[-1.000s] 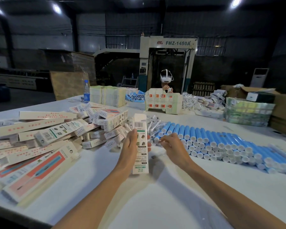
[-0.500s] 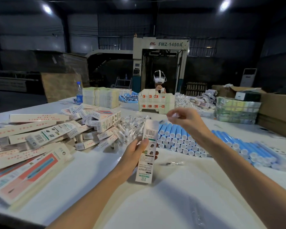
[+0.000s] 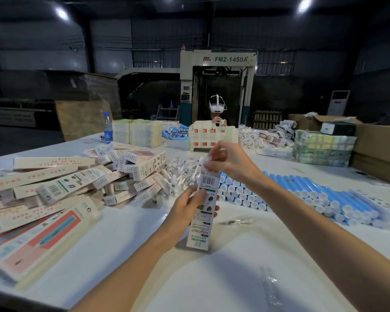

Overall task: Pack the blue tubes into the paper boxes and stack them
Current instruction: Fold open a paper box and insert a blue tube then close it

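My left hand (image 3: 189, 206) grips a long white paper box (image 3: 203, 212) held upright, its lower end near the table. My right hand (image 3: 229, 162) is at the box's open top end, pinching a small clear plastic packet (image 3: 203, 160) there. A row of blue tubes with white caps (image 3: 302, 194) lies on the table to the right, behind my right forearm. A heap of long paper boxes (image 3: 54, 188) covers the left side of the table.
A pile of small clear packets (image 3: 178, 172) lies behind the held box. One loose packet (image 3: 238, 221) lies on the white table (image 3: 234, 278). Stacked boxes (image 3: 212, 137), a water bottle (image 3: 108, 127), cardboard cartons (image 3: 378, 149) and a seated person (image 3: 217, 110) are at the far side.
My right hand went from the table by the tubes up into the air, then came down to the box's top with a clear packet. My left hand has tilted the box more upright.
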{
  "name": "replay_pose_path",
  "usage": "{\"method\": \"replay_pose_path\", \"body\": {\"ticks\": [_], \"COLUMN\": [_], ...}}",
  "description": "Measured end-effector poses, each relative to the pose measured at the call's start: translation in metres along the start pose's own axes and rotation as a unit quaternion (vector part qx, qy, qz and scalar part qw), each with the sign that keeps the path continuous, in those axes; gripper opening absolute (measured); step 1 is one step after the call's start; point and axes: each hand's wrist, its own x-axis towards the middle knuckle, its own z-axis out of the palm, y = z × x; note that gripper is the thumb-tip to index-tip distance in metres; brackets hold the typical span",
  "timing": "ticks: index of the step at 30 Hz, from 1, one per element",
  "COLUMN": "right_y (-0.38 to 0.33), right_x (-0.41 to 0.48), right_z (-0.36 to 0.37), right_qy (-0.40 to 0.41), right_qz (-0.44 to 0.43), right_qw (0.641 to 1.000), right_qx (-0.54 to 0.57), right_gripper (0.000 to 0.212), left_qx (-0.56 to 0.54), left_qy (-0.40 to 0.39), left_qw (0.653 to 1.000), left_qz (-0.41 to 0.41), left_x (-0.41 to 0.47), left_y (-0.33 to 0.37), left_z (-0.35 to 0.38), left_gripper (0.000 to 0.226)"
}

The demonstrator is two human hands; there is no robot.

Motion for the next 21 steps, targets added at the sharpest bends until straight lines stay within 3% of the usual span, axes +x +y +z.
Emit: {"method": "replay_pose_path", "body": {"ticks": [5, 9, 11, 13, 16, 21], "right_y": [0.011, 0.027, 0.036, 0.044, 0.052, 0.056], "right_x": [-0.004, -0.023, -0.036, -0.048, -0.059, -0.068], "right_z": [0.016, 0.024, 0.030, 0.034, 0.041, 0.053], "right_qy": [0.038, 0.033, 0.078, 0.122, 0.110, 0.080], "right_qz": [-0.060, -0.108, -0.110, -0.058, -0.004, -0.021], "right_qw": [0.993, 0.974, 0.982, 0.990, 0.993, 0.990], "right_qx": [-0.093, -0.198, -0.133, -0.029, 0.045, 0.116], "right_gripper": [0.014, 0.024, 0.024, 0.024, 0.034, 0.048], "left_qx": [0.006, 0.010, 0.033, 0.045, 0.041, 0.031], "left_qy": [-0.005, 0.008, 0.026, 0.035, 0.052, 0.047], "left_qw": [1.000, 1.000, 0.999, 0.998, 0.997, 0.994], "left_qz": [0.013, 0.017, 0.024, 0.035, 0.046, 0.090], "left_x": [-0.001, 0.002, 0.003, 0.004, 0.004, 0.004], "left_y": [0.001, -0.003, -0.004, -0.004, -0.004, -0.001], "left_z": [0.000, -0.003, -0.005, -0.006, -0.006, -0.009], "left_gripper": [0.030, 0.029, 0.028, 0.027, 0.022, 0.056]}}
